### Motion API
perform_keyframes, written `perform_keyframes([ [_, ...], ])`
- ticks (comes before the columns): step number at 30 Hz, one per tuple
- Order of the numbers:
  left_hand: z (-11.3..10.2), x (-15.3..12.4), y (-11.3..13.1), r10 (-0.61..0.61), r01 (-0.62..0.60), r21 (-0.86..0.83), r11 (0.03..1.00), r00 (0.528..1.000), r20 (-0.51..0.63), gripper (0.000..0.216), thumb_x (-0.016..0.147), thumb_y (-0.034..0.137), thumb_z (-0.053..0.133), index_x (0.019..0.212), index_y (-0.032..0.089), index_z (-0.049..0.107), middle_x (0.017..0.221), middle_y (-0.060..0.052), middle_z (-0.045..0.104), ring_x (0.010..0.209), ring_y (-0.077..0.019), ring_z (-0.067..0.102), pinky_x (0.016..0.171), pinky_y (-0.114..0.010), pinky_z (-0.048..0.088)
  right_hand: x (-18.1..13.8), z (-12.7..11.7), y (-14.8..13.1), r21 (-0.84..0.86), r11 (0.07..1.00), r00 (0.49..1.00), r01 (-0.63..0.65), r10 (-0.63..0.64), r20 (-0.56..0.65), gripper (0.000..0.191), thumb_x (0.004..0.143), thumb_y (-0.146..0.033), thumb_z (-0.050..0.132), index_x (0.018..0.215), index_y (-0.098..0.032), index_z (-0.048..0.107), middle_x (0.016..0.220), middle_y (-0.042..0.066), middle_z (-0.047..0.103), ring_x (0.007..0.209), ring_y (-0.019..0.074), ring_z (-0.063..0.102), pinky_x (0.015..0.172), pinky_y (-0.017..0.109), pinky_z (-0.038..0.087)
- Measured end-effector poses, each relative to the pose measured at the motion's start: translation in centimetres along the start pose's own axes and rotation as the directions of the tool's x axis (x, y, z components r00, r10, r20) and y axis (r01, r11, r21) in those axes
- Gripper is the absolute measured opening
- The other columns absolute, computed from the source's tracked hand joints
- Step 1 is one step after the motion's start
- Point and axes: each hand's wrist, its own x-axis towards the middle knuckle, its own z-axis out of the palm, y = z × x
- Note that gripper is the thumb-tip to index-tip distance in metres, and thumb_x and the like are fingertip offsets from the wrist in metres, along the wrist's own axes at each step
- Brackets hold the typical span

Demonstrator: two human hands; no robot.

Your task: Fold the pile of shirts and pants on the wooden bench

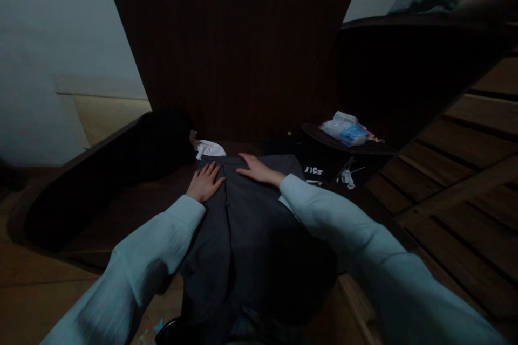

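Note:
A dark grey garment [246,221] lies spread out in front of me on a dark wooden surface [133,210]. My left hand [204,183] lies flat on the garment's upper left edge, fingers stretched out. My right hand [256,169] rests flat near the garment's top middle, fingers extended and pointing left. Both arms wear pale long sleeves. Neither hand holds anything.
A white cloth [208,148] lies just beyond the garment. A small round dark table [343,145] at the right carries a clear plastic packet with blue contents [345,129]. Dark fabric with white print [313,171] lies beside it. Wooden slats [457,172] run along the right.

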Motion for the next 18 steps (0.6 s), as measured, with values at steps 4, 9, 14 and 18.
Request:
perform_keyframes([
  [4,0.3,0.1,0.0,-0.008,0.008,-0.006,1.0,1.0,-0.001,0.059,0.086,0.052,0.023,0.133,0.018,0.032,0.142,-0.009,0.029,0.129,-0.0262,0.026,0.1,-0.044,0.026,-2.5,-7.1,5.8,0.008,0.953,0.919,-0.303,0.295,-0.261,0.051,0.075,-0.034,0.057,0.117,-0.008,0.045,0.116,0.017,0.054,0.106,0.0217,0.051,0.089,0.036,0.039],
  [9,0.1,0.3,0.2,-0.014,0.014,0.002,1.0,1.0,0.018,0.063,0.085,0.055,0.022,0.131,0.013,0.035,0.141,-0.013,0.029,0.128,-0.0278,0.027,0.1,-0.044,0.026,-7.5,-11.6,9.0,0.019,0.838,0.804,-0.545,0.529,-0.272,0.035,0.071,-0.043,0.058,0.087,-0.012,0.058,0.087,0.009,0.062,0.077,0.0171,0.057,0.067,0.027,0.042],
  [14,-0.3,0.3,0.5,-0.016,0.015,0.009,1.0,0.999,0.048,0.068,0.083,0.058,0.025,0.131,0.011,0.034,0.141,-0.014,0.028,0.128,-0.0294,0.026,0.1,-0.045,0.025,-10.0,-10.3,7.5,-0.226,0.841,0.867,-0.492,0.497,-0.039,0.023,0.07,-0.038,0.06,0.064,-0.016,0.056,0.065,0.002,0.06,0.06,0.0135,0.053,0.052,0.023,0.034],
  [18,-0.6,0.4,0.4,-0.021,0.019,0.021,1.0,0.996,0.088,0.065,0.084,0.054,0.028,0.132,0.01,0.032,0.142,-0.014,0.025,0.129,-0.0293,0.025,0.1,-0.045,0.025,-8.9,-9.3,6.5,-0.363,0.782,0.861,-0.507,0.48,-0.168,0.017,0.077,-0.033,0.053,0.074,-0.017,0.057,0.077,0.006,0.063,0.067,0.0164,0.056,0.052,0.023,0.032],
])
